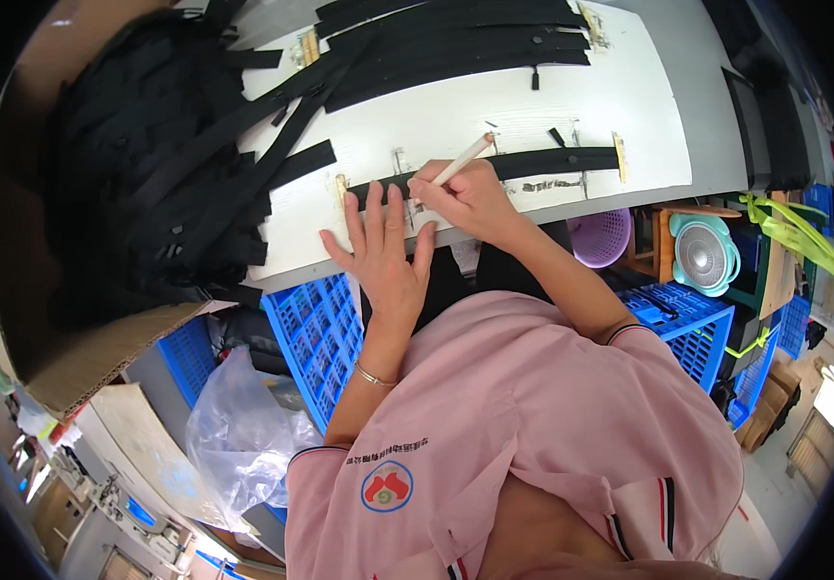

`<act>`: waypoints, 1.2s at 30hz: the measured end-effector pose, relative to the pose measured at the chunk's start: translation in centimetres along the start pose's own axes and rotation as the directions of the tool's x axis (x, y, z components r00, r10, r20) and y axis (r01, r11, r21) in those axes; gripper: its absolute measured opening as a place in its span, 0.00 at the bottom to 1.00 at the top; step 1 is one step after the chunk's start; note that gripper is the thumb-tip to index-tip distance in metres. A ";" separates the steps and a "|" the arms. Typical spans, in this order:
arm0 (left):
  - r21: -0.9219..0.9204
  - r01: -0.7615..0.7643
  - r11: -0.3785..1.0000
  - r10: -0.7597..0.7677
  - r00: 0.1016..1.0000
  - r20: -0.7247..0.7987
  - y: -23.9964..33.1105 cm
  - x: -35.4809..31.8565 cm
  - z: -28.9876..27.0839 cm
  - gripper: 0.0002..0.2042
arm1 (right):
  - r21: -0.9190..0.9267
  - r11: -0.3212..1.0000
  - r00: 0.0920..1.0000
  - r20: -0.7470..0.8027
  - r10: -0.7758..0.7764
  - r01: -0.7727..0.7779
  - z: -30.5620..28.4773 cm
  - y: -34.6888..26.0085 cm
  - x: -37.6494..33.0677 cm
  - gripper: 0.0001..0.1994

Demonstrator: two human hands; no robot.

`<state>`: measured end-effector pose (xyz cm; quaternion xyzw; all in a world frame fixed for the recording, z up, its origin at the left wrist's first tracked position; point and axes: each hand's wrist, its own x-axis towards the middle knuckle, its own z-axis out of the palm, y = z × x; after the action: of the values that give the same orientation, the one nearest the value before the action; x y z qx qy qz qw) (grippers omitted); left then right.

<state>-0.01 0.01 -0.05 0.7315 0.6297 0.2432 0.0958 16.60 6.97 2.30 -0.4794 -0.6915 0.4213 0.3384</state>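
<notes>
A black zipper strip [552, 163] lies lengthwise along the near part of a white board [644, 116], between two yellowish tape marks. My left hand [385, 266] is open and flat, its fingertips resting on the left part of the strip. Just to its right, my right hand [480, 205] is closed round a white marking pencil [467, 158]. The pencil leans up to the right, and its lower tip is hidden by my fingers near the strip. Dark marks and short pencil lines show on the board around the strip.
More black zipper strips [455, 53] lie side by side at the board's far side. A large tangled heap of them [146, 164] fills the left, beside a cardboard box [11, 319]. Below the table edge are blue crates [315, 333], a purple basket [602, 240] and a turquoise fan [704, 254].
</notes>
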 end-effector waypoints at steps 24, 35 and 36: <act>-0.203 -0.161 0.966 0.195 0.968 0.161 6.8 2.0 2.5 0.29 | 0.061 0.995 0.892 -0.442 0.095 -0.076 -5.9 3.9 -3.2 0.10; -0.163 -0.198 0.967 0.218 0.969 0.117 6.9 2.1 2.8 0.28 | 0.007 1.000 0.934 -0.358 0.016 -0.014 -6.6 4.1 -3.7 0.09; -0.161 -0.199 0.967 0.219 0.969 0.116 6.9 2.1 2.8 0.27 | -0.009 1.000 0.942 -0.335 0.017 -0.021 -6.6 4.1 -3.7 0.09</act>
<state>7.59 1.22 1.08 0.7993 0.5215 0.2488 0.1654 25.08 5.96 1.13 -0.5527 -0.6220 0.3326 0.4438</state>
